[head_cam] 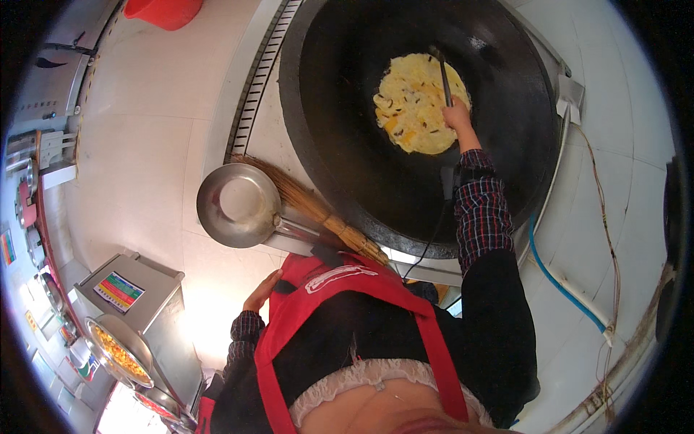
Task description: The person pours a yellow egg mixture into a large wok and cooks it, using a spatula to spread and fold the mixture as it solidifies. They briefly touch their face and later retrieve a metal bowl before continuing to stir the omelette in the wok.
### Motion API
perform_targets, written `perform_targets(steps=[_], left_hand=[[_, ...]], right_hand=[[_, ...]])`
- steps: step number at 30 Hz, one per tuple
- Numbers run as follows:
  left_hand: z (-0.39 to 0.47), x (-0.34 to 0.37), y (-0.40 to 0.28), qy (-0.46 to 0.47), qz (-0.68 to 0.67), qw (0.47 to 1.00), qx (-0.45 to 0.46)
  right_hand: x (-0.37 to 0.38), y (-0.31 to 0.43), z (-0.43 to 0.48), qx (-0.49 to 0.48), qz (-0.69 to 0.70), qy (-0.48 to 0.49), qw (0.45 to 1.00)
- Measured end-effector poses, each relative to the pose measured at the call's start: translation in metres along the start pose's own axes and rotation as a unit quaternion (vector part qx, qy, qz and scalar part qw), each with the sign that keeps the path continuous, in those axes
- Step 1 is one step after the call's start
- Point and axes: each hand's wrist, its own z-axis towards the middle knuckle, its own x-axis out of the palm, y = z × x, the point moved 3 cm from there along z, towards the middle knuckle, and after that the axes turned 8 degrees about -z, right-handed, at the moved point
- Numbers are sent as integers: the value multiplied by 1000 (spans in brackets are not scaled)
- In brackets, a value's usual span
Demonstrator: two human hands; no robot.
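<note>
My right hand (459, 115) grips the dark handle of a cooking utensil (445, 81); its head lies at the upper edge of a yellow egg sheet (415, 106) with dark bits in it. The egg lies flat in the bottom of a very large black wok (347, 135). My left hand (264, 288) hangs low at the side of my red apron (303, 271), its fingers extended against the cloth, holding nothing that I can see. Before it, a metal ladle pan (238, 205) and a straw wok brush (320, 209) lie at the wok's near left rim.
A slotted drain grate (260, 87) runs left of the wok. A blue hose (564, 290) and a long metal-handled tool (569, 100) are on the right. A red basin (165, 11) stands at the upper left, a steel cabinet (130, 287) with food bowls beyond at the lower left.
</note>
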Motion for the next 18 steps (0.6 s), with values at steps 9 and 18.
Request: perform_targets(steps=[9,18], left_hand=[[-2,7,-27,-23,136,990,11],[-9,10,-23,-19,267,959,88]], right_hand=[[42,-41,-88,-20,-107,61,992],[76,-90,-154,-156,-164,13,974]])
